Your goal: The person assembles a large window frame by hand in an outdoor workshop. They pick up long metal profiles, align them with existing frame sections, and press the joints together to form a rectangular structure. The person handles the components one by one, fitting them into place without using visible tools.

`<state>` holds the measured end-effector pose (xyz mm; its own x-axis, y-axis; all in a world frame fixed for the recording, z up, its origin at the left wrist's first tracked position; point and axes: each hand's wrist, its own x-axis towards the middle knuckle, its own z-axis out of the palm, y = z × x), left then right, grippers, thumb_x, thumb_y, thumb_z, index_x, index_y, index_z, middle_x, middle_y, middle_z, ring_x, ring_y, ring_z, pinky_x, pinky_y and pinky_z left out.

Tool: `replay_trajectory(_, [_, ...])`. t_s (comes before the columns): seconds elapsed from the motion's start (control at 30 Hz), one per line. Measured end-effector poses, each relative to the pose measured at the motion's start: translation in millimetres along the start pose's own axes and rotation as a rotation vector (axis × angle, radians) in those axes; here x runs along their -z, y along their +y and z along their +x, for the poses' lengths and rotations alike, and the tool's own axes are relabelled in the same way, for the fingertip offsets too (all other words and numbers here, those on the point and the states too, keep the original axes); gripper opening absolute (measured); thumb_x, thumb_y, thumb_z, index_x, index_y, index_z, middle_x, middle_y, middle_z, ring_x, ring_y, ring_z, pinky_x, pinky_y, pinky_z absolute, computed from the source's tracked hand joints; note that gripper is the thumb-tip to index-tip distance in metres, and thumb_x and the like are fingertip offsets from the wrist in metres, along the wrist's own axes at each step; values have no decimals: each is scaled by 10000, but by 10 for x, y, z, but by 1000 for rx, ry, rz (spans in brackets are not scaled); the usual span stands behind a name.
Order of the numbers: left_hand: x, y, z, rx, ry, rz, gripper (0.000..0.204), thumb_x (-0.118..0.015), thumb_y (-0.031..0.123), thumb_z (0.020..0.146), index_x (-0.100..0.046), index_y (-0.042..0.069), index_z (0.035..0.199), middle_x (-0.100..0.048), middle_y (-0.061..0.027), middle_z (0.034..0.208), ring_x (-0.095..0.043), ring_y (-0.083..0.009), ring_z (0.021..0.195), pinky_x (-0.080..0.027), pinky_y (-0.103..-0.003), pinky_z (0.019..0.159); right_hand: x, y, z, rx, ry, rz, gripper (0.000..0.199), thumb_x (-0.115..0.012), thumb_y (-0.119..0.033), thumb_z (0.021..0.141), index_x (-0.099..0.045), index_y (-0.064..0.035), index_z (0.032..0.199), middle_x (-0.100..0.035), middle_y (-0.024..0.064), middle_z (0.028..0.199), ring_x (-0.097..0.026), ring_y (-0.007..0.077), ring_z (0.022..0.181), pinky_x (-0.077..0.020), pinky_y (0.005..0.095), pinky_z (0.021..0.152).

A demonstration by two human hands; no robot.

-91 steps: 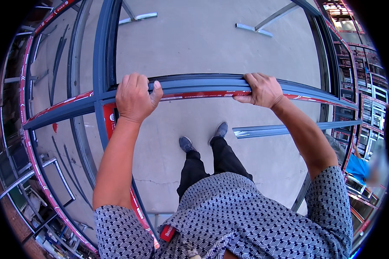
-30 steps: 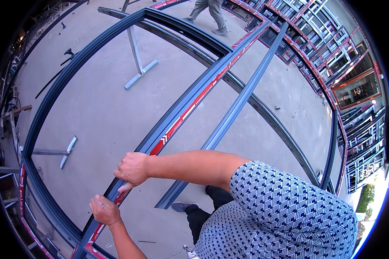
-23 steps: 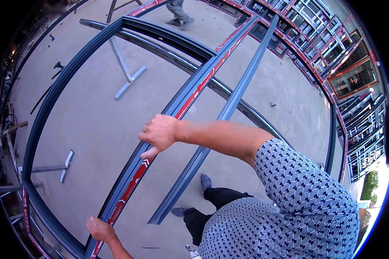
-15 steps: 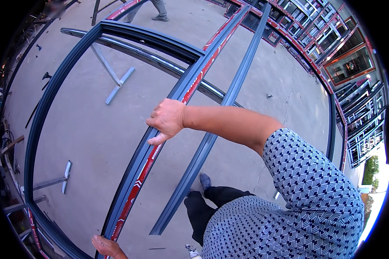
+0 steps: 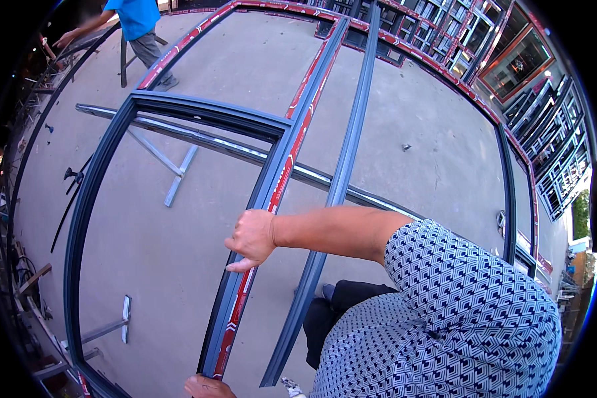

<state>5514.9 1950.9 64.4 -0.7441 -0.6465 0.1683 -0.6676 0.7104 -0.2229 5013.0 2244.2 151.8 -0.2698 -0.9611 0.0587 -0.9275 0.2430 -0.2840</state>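
Right hand [image 5: 252, 237] grasping bar [image 5: 272, 179] | left hand [image 5: 209, 387] touching it, grip unclear | both spanning more bar than a second ago

And there's the long grey bar [image 5: 266, 189], red film [image 5: 228, 335] along its right side, slanting up rightward, joined into the big frame [image 5: 81, 225]!

Floor [image 5: 166, 252]: grey conc., metal T-feet [image 5: 181, 177] + sm. debris bit [image 5: 406, 147] on it
Rail [image 5: 209, 138]: metal, w/ lg. dk-grey frame [image 5: 231, 298] across top
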Motion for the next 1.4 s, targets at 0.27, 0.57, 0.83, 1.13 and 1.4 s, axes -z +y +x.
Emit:
replay_trajectory(0.27, [1822,2967,1213,-347,-24,-383,356,-490,350,1117,-553,23,989,-548,-199,991,-555,-436,922,-472,-534,813,297,-36,-82,-24,10,156,712,-477,-645,1041,-717,-42,748,-727,179,662,-740,378,641,-617,469,626])
replay_trajectory(0.57, [1691,3211,1340,-328,-95,-358,413,-455,390,1140,-560,-9,1110,-623,-248,1232,-625,-490,1091,-522,-559,879,164,318,-159,127,424,270,452,-606,-447,1046,-641,-93,768,-650,94,702,-672,290,666,-553,409,661])
replay_trajectory(0.83, [1171,2968,1372,-376,25,-277,531,-376,481,1154,-568,-10,1097,-647,-255,1182,-686,-474,954,-571,-534,770,186,1810,-542,59,487,43,435,-576,-419,1070,-639,-117,764,-607,49,715,-624,192,699,-520,368,682])
replay_trajectory(1.13, [1035,2929,1385,-389,-21,-288,561,-295,493,1168,-547,-3,1095,-652,-266,1159,-698,-452,920,-582,-499,727,126,1858,-534,-18,549,74,482,-618,-407,1042,-637,-119,655,-606,29,653,-621,166,663,-513,329,629])
replay_trajectory(1.4, [1040,3110,1492,-397,-125,-301,591,-288,527,1157,-542,-5,1118,-618,-275,1212,-675,-471,974,-569,-525,778,29,1868,-489,-52,598,62,460,-657,-387,1020,-645,-128,640,-604,10,635,-623,161,647,-511,320,626])
